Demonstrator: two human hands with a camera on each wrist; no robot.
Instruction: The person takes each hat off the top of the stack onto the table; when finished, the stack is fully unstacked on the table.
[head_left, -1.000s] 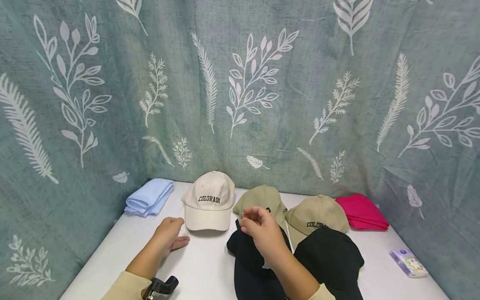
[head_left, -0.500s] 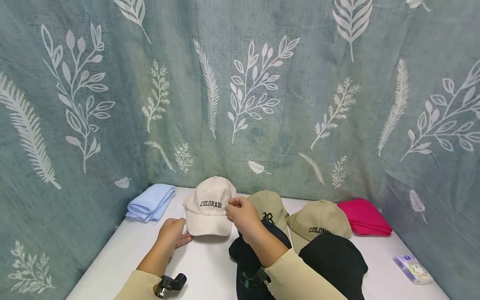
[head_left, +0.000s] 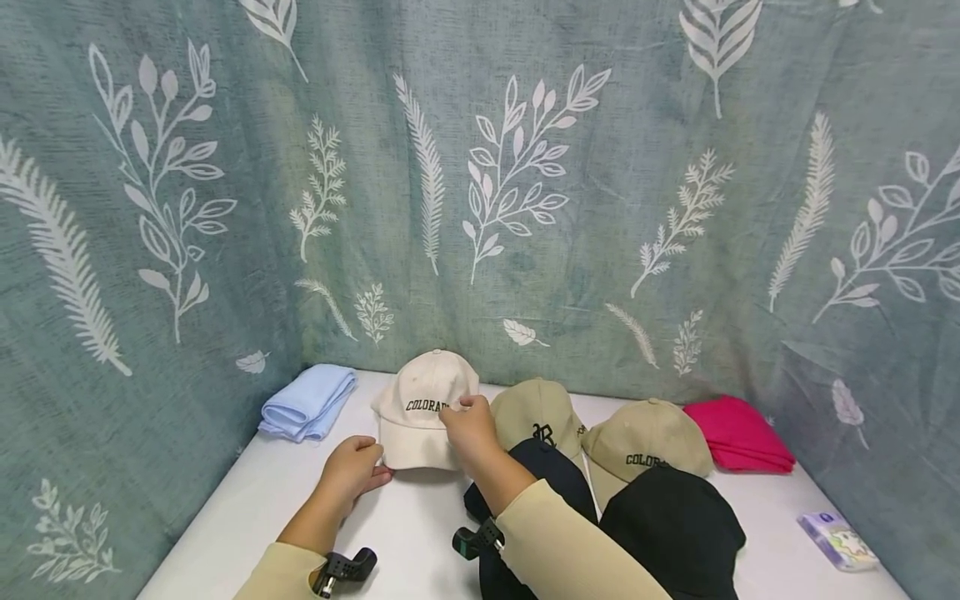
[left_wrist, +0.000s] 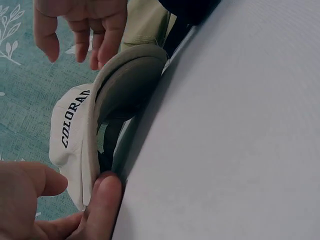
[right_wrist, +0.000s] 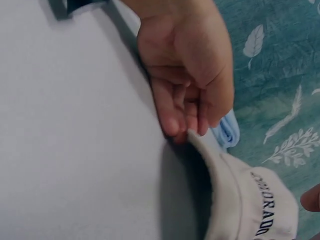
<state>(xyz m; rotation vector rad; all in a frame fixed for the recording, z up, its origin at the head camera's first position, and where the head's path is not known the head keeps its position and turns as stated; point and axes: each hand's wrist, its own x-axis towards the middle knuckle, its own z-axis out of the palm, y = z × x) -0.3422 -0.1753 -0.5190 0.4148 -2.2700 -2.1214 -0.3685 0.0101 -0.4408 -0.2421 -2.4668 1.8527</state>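
A cream baseball cap (head_left: 427, 387) lettered "COLORADO" stands on the white table (head_left: 405, 533) near the curtain, brim toward me. My left hand (head_left: 351, 471) is at the brim's left corner. In the left wrist view its fingers (left_wrist: 102, 202) reach under the brim's edge while the thumb (left_wrist: 50, 180) stays on the outer side, with no clear pinch. My right hand (head_left: 474, 433) hovers over the cap's right side and partly hides the lettering. In the left wrist view, its fingers hang loosely beside the cap, holding nothing.
Two khaki caps (head_left: 534, 408) (head_left: 652, 429) and two dark caps (head_left: 551, 467) (head_left: 671, 533) crowd the right of the cream one. A folded blue cloth (head_left: 309, 402) lies left, a folded red cloth (head_left: 738, 435) right. A small purple packet (head_left: 836, 540) sits near the right edge.
My right hand has moved left from above the dark cap to the cream cap's right side. My left hand has shifted slightly right, to the brim's left corner.
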